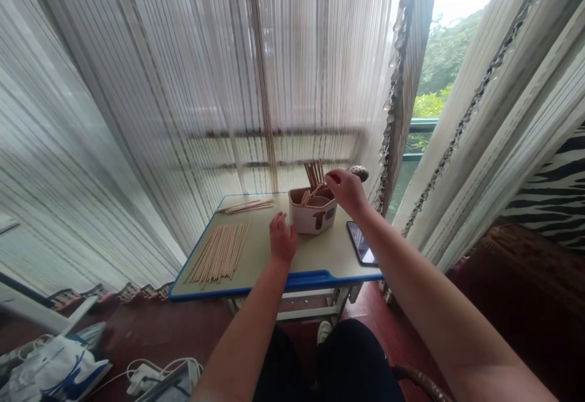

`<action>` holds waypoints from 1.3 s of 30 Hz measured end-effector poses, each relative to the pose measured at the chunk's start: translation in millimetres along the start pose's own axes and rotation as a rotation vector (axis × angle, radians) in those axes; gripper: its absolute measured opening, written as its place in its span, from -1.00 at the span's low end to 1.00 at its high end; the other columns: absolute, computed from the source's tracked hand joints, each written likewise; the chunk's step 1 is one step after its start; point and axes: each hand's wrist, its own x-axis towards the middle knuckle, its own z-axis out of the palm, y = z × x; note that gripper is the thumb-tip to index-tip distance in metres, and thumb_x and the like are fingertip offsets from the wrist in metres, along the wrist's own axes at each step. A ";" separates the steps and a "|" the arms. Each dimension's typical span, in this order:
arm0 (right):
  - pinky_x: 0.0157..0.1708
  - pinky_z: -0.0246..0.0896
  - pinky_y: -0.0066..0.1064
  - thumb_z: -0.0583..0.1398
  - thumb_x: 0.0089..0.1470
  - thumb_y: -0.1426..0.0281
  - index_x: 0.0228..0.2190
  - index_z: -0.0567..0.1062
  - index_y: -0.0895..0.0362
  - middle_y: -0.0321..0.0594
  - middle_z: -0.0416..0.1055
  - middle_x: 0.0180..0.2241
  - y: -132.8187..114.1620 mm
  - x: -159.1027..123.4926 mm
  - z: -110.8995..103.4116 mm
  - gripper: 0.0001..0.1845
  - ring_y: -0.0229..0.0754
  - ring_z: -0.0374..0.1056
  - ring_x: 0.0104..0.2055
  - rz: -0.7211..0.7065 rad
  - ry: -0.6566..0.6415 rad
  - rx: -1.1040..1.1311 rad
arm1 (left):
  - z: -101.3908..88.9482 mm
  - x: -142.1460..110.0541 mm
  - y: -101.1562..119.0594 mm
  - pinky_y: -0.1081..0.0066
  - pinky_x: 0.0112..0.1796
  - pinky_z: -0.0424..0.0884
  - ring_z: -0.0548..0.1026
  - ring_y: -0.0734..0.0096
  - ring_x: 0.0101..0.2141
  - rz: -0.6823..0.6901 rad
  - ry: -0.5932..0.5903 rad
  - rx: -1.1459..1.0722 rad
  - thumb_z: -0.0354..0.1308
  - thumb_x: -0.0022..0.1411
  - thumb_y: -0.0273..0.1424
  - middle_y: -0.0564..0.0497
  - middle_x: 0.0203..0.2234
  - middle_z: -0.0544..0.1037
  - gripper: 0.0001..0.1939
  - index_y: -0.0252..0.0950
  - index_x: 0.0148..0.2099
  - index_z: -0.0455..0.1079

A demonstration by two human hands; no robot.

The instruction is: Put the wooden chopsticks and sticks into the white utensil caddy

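Observation:
A pinkish-white utensil holder (308, 219) with brown and grey patches stands on the small table. Several dark brown chopsticks (313, 174) rise from its back, and paler sticks lean inside. Above its right side, my right hand (347, 190) is closed in a pinch at the top of a light wooden chopstick (316, 191) slanting into the holder. My left hand (283, 239) is beside the holder's left wall, fingers apart and slightly bent, holding nothing visible; whether it touches the wall I cannot tell. To its left lies a spread of light wooden chopsticks (218, 253).
More loose chopsticks (249, 206) lie near the table's back edge. A phone (361, 243) rests at the right, under my right forearm. A dark speckled round object (359, 173) shows behind my right hand. The blue-edged table (269, 271) stands against sheer curtains (219, 85).

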 end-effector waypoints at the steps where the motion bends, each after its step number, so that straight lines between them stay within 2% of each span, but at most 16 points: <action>1: -0.33 0.19 -0.41 0.08 0.04 0.28 -0.38 0.51 0.17 -0.20 0.47 -0.45 2.1 -3.4 7.8 -0.73 -0.21 0.36 -0.40 0.028 -0.021 0.006 | 0.3 -0.1 0.1 0.08 0.06 0.18 0.19 0.17 0.08 -0.001 -0.002 0.001 -0.04 0.18 -0.44 -0.27 0.00 0.26 -0.59 -0.37 0.09 0.12; 6: -0.34 0.17 -0.44 0.08 0.02 0.27 -0.35 0.50 0.15 -0.20 0.48 -0.43 8.5 -15.1 38.2 -0.73 -0.23 0.35 -0.38 0.134 -0.108 0.051 | 1.7 -0.7 -0.1 0.08 0.05 0.18 0.19 0.17 0.07 -0.035 -0.004 -0.003 -0.01 0.14 -0.47 -0.26 -0.01 0.26 -0.59 -0.36 0.06 0.13; 13: -0.38 0.17 -0.44 0.04 0.07 0.18 -0.38 0.51 0.14 -0.22 0.47 -0.46 15.7 -11.5 56.1 -0.65 -0.23 0.36 -0.38 0.206 -0.183 0.162 | 3.8 -1.7 -3.4 0.11 0.03 0.20 0.21 0.17 0.04 -0.041 -0.004 -0.001 0.00 0.10 -0.50 -0.24 -0.04 0.27 -0.60 -0.35 0.03 0.15; 16: -0.37 0.18 -0.42 0.05 0.06 0.20 -0.38 0.50 0.12 -0.24 0.47 -0.45 21.4 -9.2 59.0 -0.68 -0.21 0.37 -0.36 0.246 -0.174 0.218 | 5.0 -1.5 -4.3 0.11 0.02 0.21 0.22 0.16 0.03 -0.043 -0.005 -0.002 0.00 0.09 -0.50 -0.22 -0.06 0.28 -0.61 -0.33 0.01 0.16; 19: -0.35 0.20 -0.41 0.07 0.04 0.21 -0.34 0.48 0.12 -0.23 0.46 -0.41 23.0 -14.1 57.2 -0.71 -0.20 0.36 -0.34 0.265 -0.089 0.261 | 5.9 -2.2 -4.8 0.13 0.01 0.22 0.25 0.17 0.01 -0.067 -0.028 0.010 0.00 0.08 -0.51 -0.20 -0.08 0.29 -0.64 -0.32 -0.02 0.18; 23: -0.36 0.20 -0.41 0.00 0.08 0.16 -0.29 0.43 0.13 -0.20 0.45 -0.37 16.2 -44.4 58.5 -0.64 -0.20 0.35 -0.36 0.271 0.080 0.329 | 4.7 -3.3 -4.4 0.17 -0.01 0.23 0.28 0.20 -0.03 -0.115 -0.072 0.052 -0.01 0.09 -0.50 -0.17 -0.12 0.33 -0.70 -0.31 -0.07 0.21; 26: -0.35 0.19 -0.41 -0.02 0.09 0.17 -0.27 0.41 0.14 -0.20 0.44 -0.40 14.8 -82.3 70.8 -0.64 -0.21 0.33 -0.39 0.301 0.117 0.357 | -1.2 0.5 -1.9 0.23 -0.02 0.24 0.30 0.23 -0.07 -0.179 -0.104 0.138 -0.03 0.10 -0.49 -0.15 -0.16 0.36 -0.73 -0.32 -0.10 0.24; 28: -0.32 0.18 -0.40 0.01 0.07 0.19 -0.30 0.42 0.14 -0.20 0.44 -0.39 20.8 -108.1 83.0 -0.67 -0.19 0.34 -0.36 0.319 0.049 0.353 | -8.2 6.0 0.4 0.24 -0.04 0.24 0.32 0.22 -0.09 -0.233 -0.142 0.245 -0.05 0.11 -0.49 -0.15 -0.16 0.38 -0.73 -0.34 -0.10 0.26; 30: -0.31 0.18 -0.39 0.05 0.02 0.22 -0.30 0.43 0.14 -0.19 0.45 -0.38 31.7 -129.5 94.7 -0.70 -0.18 0.34 -0.35 0.362 -0.059 0.351 | -16.7 11.2 2.2 0.23 -0.08 0.25 0.33 0.19 -0.10 -0.275 -0.237 0.376 -0.08 0.12 -0.51 -0.17 -0.17 0.39 -0.72 -0.34 -0.10 0.28; 32: -0.32 0.18 -0.38 0.08 -0.02 0.23 -0.32 0.44 0.14 -0.19 0.45 -0.42 43.9 -144.0 103.3 -0.71 -0.17 0.34 -0.36 0.413 -0.180 0.313 | -25.0 13.1 2.6 0.19 -0.11 0.25 0.32 0.13 -0.08 -0.321 -0.341 0.516 -0.12 0.13 -0.53 -0.21 -0.15 0.39 -0.70 -0.34 -0.11 0.32; 33: -0.31 0.18 -0.38 0.09 -0.03 0.23 -0.32 0.44 0.14 -0.18 0.44 -0.41 49.2 -148.5 106.0 -0.71 -0.17 0.34 -0.35 0.427 -0.201 0.302 | -28.7 12.2 2.2 0.17 -0.10 0.24 0.30 0.08 -0.04 -0.342 -0.370 0.582 -0.13 0.13 -0.53 -0.24 -0.11 0.38 -0.69 -0.35 -0.10 0.32; 36: -0.32 0.18 -0.37 0.08 -0.04 0.21 -0.19 0.40 0.13 -0.19 0.44 -0.38 58.9 -154.2 108.8 -0.62 -0.17 0.34 -0.35 0.451 -0.161 0.327 | -36.6 3.9 -0.7 0.07 -0.01 0.11 0.12 -0.03 0.11 -0.394 -0.396 0.723 -0.09 0.14 -0.47 -0.32 0.07 0.24 -0.63 -0.39 -0.01 0.28; 39: -0.37 0.18 -0.36 0.08 -0.04 0.16 -0.03 0.30 0.11 -0.23 0.42 -0.40 61.0 -155.7 107.3 -0.48 -0.17 0.33 -0.40 0.480 -0.107 0.368 | -40.9 -4.8 -3.7 0.01 0.02 0.03 0.04 -0.08 0.15 -0.469 -0.427 0.772 -0.03 0.12 -0.34 -0.34 0.12 0.17 -0.56 -0.41 0.03 0.26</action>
